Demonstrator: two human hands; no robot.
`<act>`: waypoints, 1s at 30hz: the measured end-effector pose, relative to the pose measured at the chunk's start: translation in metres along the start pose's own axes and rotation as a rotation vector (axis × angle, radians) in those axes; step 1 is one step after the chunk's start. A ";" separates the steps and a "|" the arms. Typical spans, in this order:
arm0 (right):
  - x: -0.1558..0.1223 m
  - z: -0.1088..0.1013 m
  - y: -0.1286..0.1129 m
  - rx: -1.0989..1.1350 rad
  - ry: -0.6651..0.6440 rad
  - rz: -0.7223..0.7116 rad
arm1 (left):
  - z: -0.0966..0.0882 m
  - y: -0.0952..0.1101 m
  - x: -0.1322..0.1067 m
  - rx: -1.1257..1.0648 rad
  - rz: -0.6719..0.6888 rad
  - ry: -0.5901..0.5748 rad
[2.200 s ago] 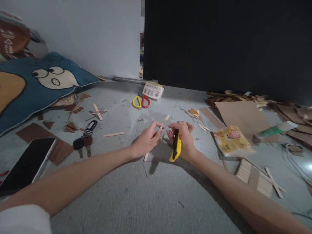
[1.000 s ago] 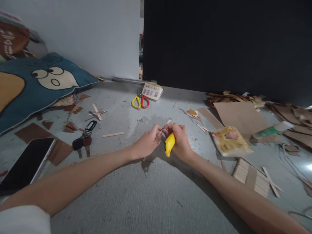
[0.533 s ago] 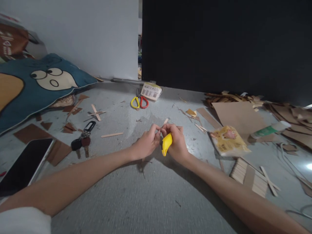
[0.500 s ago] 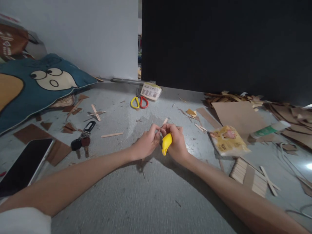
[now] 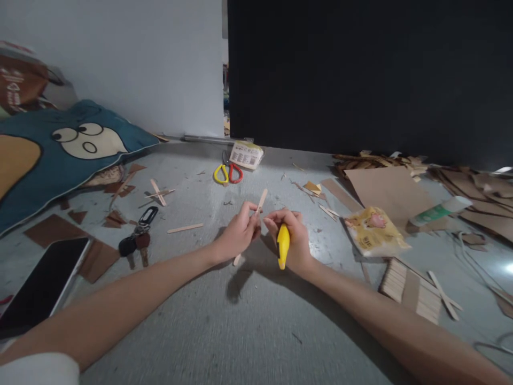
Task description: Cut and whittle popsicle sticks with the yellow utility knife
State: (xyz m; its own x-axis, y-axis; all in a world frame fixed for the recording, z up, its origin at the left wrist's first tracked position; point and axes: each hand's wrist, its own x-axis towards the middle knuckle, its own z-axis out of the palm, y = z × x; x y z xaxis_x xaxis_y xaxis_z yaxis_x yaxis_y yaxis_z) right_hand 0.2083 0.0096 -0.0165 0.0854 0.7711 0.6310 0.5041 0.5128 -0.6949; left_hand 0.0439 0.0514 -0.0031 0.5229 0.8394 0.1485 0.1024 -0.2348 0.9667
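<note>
My left hand [image 5: 236, 231] is closed on a wooden craft stick [image 5: 262, 199] that slants up and away. One end of the stick rises beyond the fingertips, and the other shows below the hand. Just to the right, my right hand [image 5: 298, 243] grips a yellow, curved, banana-like tool [image 5: 283, 247]; its working end is hidden by the fingers. A small gap separates the two hands. Another craft stick [image 5: 185, 228] lies flat to the left, and two crossed sticks [image 5: 158, 193] rest farther back.
Scissors [image 5: 227, 174] lie near a small packet [image 5: 245, 155]. On the left are keys [image 5: 135, 243], a phone [image 5: 44, 278], cardboard scraps and a blue pillow [image 5: 80, 144]. To the right are a yellow bag [image 5: 375, 231], a glue stick [image 5: 441, 211] and a bundle of craft sticks [image 5: 411, 289].
My hands have moved slightly apart. The craft stick now stands out more from my left hand, and the yellow tool has shifted right and turned more upright.
</note>
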 end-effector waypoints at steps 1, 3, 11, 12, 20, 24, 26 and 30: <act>0.002 -0.001 0.004 -0.006 0.028 0.001 | 0.001 0.000 -0.001 -0.003 0.008 0.009; 0.005 -0.003 0.010 -0.011 0.063 0.009 | 0.002 0.000 -0.002 -0.013 0.027 0.019; 0.004 -0.010 0.004 -0.048 0.003 -0.201 | 0.005 0.000 -0.005 -0.029 0.092 0.032; 0.004 -0.012 0.002 -0.054 0.007 -0.243 | 0.005 0.000 -0.005 -0.018 0.098 0.036; 0.004 -0.024 0.000 -0.130 0.064 -0.408 | 0.002 0.004 -0.001 0.090 0.023 0.089; -0.002 -0.031 -0.002 -0.107 -0.088 -0.381 | 0.001 0.003 0.001 0.131 0.004 0.090; -0.004 -0.032 -0.003 -0.146 -0.074 -0.385 | 0.000 0.001 0.001 0.142 0.002 0.117; -0.001 -0.025 -0.006 -0.140 0.026 -0.404 | 0.000 -0.002 0.002 0.114 0.007 0.118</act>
State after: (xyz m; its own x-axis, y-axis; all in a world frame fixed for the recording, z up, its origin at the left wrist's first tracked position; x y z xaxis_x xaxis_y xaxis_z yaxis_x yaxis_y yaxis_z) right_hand 0.2267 -0.0032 -0.0045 -0.1227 0.5080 0.8526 0.6134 0.7141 -0.3373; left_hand 0.0449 0.0536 -0.0052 0.4217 0.8876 0.1854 0.1982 -0.2898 0.9363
